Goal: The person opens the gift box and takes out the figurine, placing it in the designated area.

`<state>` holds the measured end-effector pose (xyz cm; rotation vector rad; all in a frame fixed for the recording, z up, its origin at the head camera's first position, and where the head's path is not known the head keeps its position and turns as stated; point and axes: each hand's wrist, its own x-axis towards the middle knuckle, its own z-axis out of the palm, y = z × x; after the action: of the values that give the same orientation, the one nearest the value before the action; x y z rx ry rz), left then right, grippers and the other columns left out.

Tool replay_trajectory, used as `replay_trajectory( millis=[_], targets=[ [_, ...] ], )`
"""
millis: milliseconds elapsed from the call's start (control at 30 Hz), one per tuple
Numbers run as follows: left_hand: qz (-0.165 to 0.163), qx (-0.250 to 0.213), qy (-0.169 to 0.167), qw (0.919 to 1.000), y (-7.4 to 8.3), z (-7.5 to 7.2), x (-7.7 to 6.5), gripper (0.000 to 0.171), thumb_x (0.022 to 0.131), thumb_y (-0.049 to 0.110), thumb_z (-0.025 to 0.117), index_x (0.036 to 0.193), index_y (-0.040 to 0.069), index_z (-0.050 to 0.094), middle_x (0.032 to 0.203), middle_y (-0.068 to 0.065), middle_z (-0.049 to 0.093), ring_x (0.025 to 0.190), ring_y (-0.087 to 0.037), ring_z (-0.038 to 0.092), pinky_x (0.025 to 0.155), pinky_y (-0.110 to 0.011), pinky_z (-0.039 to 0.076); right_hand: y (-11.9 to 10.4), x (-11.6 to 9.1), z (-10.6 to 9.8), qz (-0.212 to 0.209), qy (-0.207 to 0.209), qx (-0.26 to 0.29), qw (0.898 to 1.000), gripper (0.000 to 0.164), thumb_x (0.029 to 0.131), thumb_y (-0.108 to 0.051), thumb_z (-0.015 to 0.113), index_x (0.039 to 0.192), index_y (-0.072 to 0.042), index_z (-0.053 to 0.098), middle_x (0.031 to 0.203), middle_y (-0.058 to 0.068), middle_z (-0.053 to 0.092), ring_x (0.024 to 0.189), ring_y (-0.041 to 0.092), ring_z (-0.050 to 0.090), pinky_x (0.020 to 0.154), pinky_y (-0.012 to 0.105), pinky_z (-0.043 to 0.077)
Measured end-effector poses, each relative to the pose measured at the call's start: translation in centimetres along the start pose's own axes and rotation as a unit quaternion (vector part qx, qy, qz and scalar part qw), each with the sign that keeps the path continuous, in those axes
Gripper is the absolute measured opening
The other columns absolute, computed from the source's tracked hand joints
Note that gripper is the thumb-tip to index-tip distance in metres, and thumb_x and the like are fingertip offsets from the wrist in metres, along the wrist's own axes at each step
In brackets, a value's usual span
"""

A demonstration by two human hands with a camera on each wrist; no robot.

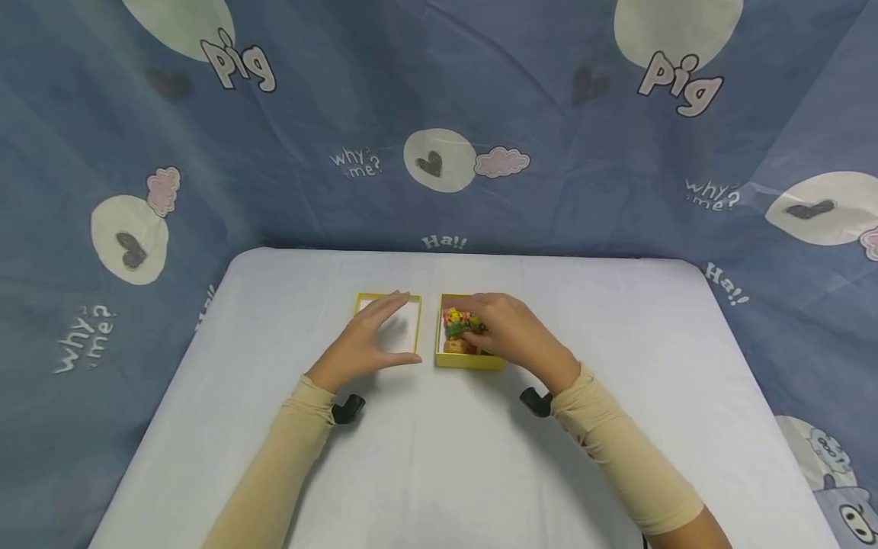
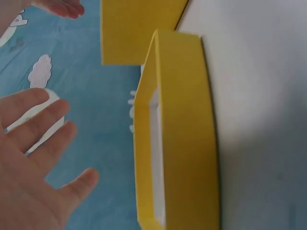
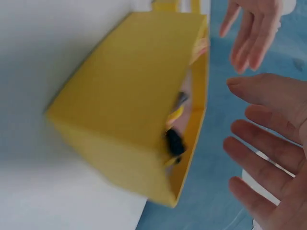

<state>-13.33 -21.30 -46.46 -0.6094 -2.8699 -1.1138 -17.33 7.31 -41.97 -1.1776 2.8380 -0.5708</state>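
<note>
As all fingers (image 3: 255, 163) are spread apart, nothing is held. The toys (image 1: 454, 323) are seen below the right hand (image 1: 519, 329) — the nearer one.

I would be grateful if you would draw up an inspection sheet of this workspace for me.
Surface: white table, with shadows from both arms.
Job's things: left yellow box, open-topped, white inside; right yellow box, open-topped, holding colourful toys, partly hidden.
Clutter: nothing seen.
Grips: left hand open, fingers spread, holding nothing; right hand open above the right yellow box. Each wrist bears a black device.
Cables: nothing certain; a thin dark strip near the right arm is too small to identify.
Surroundings: blue cloth printed with words, hearts and clouds.
</note>
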Motion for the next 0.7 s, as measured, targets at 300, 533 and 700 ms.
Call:
replay_trajectory(
  millis=[300,533,700],
  targets=[
    [0.033,0.006,-0.023,0.9992,0.1,2.4,2.1,0.124,0.070,0.056,0.092,0.166,0.026,0.019,0.173,0.001,0.024,0.159,-0.027,0.027,0.132,-0.055,0.020,2.2,-2.2,0.4,-0.002,0.028,-0.048,0.998,0.047,0.081,-0.021,0.089,0.124,-0.007,0.075,0.126,0.005,0.074,0.115,0.024,0.070,0.105,0.044,0.057],
    [0.008,0.029,-0.065,0.9975,0.0,3.5,3.3,0.137,0.065,0.068,0.089,0.168,0.023,0.011,0.175,0.001,0.015,0.161,-0.022,0.022,0.135,-0.052,0.003,2.8,-2.4,0.5,0.005,0.015,-0.059,0.998,0.052,0.078,-0.025,0.092,0.124,-0.007,0.074,0.125,0.006,0.075,0.112,0.024,0.071,0.103,0.044,0.057],
    [-0.016,0.022,-0.070,0.9972,-0.2,4.1,3.5,0.139,0.062,0.069,0.090,0.167,0.029,0.009,0.175,0.003,0.016,0.161,-0.031,0.019,0.134,-0.054,0.006,2.7,-2.4,0.7,0.003,0.003,-0.085,0.996,0.050,0.078,-0.026,0.093,0.121,-0.007,0.075,0.121,0.005,0.075,0.107,0.023,0.071,0.102,0.043,0.058]
  ],
)
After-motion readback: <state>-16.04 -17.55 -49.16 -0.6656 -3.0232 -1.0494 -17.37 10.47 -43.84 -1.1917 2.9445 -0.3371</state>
